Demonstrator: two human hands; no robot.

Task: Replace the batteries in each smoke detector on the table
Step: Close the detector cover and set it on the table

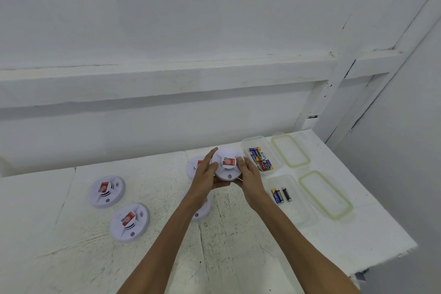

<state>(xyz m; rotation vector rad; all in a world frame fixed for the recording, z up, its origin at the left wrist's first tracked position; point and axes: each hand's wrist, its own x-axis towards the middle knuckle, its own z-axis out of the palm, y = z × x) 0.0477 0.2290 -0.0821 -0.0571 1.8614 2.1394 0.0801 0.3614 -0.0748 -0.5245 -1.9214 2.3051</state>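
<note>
A smoke detector (226, 162) is held just above the desk (71, 258). It is gripped between the left hand (205, 170) and the right hand (249, 175), with fingers (239, 162) curled round opposite edges, probably for twisting it open. A box of batteries (246, 150) is kept near, to the right.

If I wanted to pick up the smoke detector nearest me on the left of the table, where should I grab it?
Probably by its outer rim, coming straight down from above. The detector lies flat, face up on the table, a round disc with a raised centre; pinching opposite edges should hold it, and its neighbour sits apart.
</note>
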